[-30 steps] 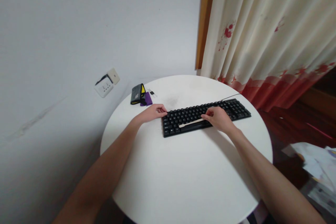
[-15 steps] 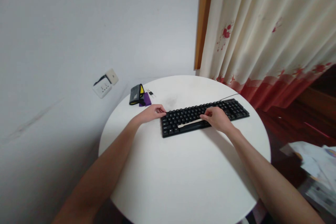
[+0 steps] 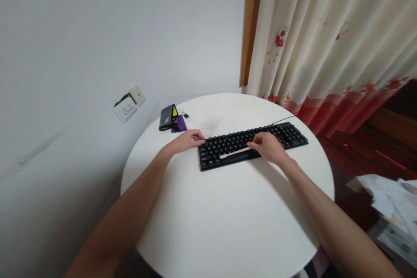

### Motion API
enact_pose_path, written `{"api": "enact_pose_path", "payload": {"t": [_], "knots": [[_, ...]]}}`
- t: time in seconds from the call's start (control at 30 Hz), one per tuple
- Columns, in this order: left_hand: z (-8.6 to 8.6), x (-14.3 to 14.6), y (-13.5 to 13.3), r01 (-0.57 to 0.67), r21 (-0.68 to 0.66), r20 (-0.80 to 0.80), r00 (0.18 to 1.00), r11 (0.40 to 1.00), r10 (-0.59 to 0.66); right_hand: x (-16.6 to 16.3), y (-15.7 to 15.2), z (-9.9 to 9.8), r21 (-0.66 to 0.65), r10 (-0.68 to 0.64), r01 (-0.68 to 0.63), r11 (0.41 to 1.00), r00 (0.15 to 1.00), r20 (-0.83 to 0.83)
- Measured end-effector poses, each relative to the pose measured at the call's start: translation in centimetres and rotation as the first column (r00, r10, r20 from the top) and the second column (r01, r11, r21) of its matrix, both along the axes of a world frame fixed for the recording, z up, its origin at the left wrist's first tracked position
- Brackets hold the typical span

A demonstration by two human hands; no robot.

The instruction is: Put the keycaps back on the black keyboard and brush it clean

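Observation:
A black keyboard point(image 3: 221, 144) lies at a slant across the white round table point(image 3: 234, 208). At its far left corner, my left hand point(image 3: 188, 140) is closed, thumb and fingers pinching the edge. My right hand point(image 3: 267, 146) hovers over the keyboard's front middle, fingers pinched around one end of a slim pale stick point(image 3: 234, 152). The stick points left, low over the keys near the space bar, and its far end is slightly broader. Whether that end touches the keys I cannot tell. Some keys are hidden beneath my right hand.
Behind my left hand are a grey and yellow pouch point(image 3: 167, 117), a purple cloth point(image 3: 180, 124) and a small dark item point(image 3: 186, 115). A cable point(image 3: 283, 119) runs from the keyboard's back. Wall sockets point(image 3: 125, 109) are at left, a curtain point(image 3: 299, 39) at right, white bags point(image 3: 387, 200) lower right.
The whole view has shifted very slightly left. Both hands, the stick and the keyboard keep the same places relative to one another.

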State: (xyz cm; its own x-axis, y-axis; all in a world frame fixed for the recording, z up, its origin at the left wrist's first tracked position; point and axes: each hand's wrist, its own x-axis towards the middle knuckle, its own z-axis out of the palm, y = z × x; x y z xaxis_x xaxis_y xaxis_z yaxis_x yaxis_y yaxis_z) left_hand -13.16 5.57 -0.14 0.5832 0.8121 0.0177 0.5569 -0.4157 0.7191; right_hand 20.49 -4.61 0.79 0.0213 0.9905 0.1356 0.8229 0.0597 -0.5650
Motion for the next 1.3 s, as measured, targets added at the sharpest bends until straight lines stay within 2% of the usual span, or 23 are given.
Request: {"api": "enact_pose_path", "payload": {"t": [1.3], "knots": [[-0.09,-0.04,0.22,0.002,-0.003,-0.004,1.000,1.000,-0.002,0.07,0.16,-0.21,-0.013,-0.006,0.006,1.000,1.000,0.003]]}}
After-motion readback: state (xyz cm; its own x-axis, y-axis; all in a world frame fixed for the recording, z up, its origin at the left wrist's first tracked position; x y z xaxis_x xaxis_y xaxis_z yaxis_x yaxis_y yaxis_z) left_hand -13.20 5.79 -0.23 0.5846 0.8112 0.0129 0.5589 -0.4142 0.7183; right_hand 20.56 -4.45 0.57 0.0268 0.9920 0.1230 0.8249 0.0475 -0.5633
